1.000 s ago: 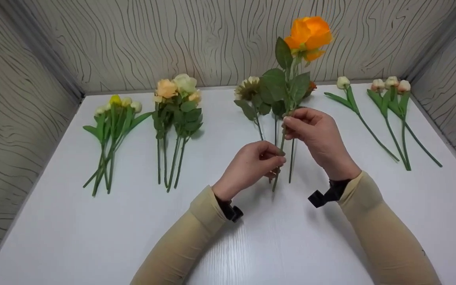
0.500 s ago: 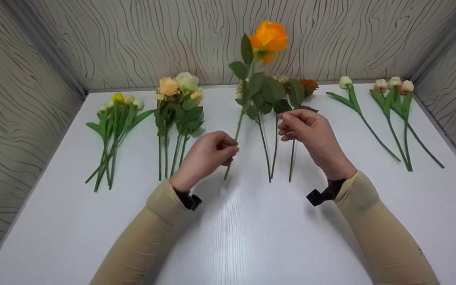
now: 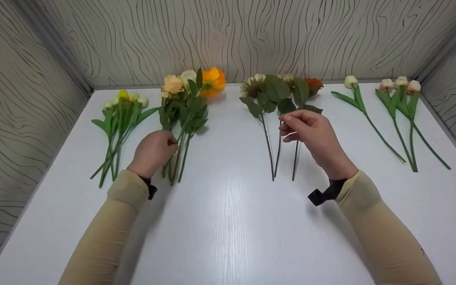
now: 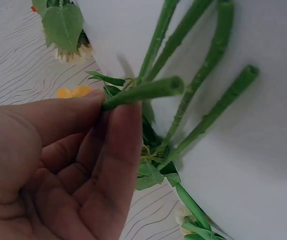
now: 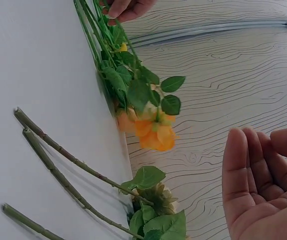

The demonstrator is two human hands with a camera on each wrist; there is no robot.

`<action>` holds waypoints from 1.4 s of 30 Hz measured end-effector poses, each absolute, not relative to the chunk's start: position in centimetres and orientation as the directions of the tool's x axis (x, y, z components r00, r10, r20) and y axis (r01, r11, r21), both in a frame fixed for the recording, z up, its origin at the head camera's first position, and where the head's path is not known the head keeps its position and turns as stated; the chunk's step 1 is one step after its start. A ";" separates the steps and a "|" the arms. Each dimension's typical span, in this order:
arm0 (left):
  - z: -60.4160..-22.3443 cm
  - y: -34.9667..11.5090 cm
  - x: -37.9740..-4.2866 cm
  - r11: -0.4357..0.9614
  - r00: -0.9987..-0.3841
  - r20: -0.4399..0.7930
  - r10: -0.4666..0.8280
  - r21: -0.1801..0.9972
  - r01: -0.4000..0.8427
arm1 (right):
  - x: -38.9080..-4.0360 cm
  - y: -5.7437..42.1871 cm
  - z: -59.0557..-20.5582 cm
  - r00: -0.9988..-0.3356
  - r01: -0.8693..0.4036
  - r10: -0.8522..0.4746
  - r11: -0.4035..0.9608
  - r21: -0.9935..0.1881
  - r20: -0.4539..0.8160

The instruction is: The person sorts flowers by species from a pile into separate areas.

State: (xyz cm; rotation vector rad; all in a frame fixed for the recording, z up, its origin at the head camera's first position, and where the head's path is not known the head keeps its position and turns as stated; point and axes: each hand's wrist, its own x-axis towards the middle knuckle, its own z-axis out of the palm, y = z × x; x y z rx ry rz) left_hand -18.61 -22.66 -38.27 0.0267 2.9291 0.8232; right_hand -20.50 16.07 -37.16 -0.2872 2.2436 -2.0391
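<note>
My left hand (image 3: 154,152) pinches the green stem of an orange rose (image 3: 214,81) between thumb and fingertips. In the left wrist view the cut end of that stem (image 4: 156,90) sticks out past the fingers. The rose lies over a bunch with a peach rose (image 3: 172,85) and a cream rose (image 3: 188,77), its bloom leaning out to the right. My right hand (image 3: 317,140) hovers by the middle bunch, overlapping its stems in the head view. Its fingers are loosely bent and hold nothing, as the right wrist view shows.
Leafy flowers with a rust-orange bloom (image 3: 314,85) lie at the middle back. Yellow and white tulips (image 3: 123,105) lie left. A single white tulip (image 3: 350,82) and pinkish tulips (image 3: 400,85) lie right. A patterned panel (image 3: 228,39) rises behind the white table (image 3: 228,237).
My left hand has carried the orange rose left and down, from the middle bunch onto the peach-and-cream rose bunch. My right hand has let go of its stem and stays about in place.
</note>
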 end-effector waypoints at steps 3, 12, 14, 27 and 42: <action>-38.9 -22.8 -18.7 0.860 -0.993 -0.111 0.037 0.509 -0.025 | -20.5 16.0 -37.2 -0.978 -0.072 -0.200 0.091 -0.993 0.052; -40.1 -22.6 -18.9 0.871 -0.993 -0.121 0.018 0.489 -0.043 | -20.7 16.0 -37.4 -0.977 -0.072 -0.208 0.090 -0.993 0.052; -40.2 -22.5 -19.0 0.861 -0.991 -0.133 0.015 0.506 -0.055 | -20.7 16.1 -37.5 -0.977 -0.072 -0.208 0.091 -0.993 0.052; -40.7 -22.3 -19.0 0.859 -0.991 -0.133 0.019 0.510 -0.052 | -20.8 16.1 -37.8 -0.975 -0.048 -0.222 0.100 -0.994 0.025; -40.3 -22.6 -18.9 0.820 -0.996 -0.093 0.012 0.571 -0.044 | -21.0 16.2 -38.1 -0.973 -0.045 -0.231 0.115 -0.992 0.018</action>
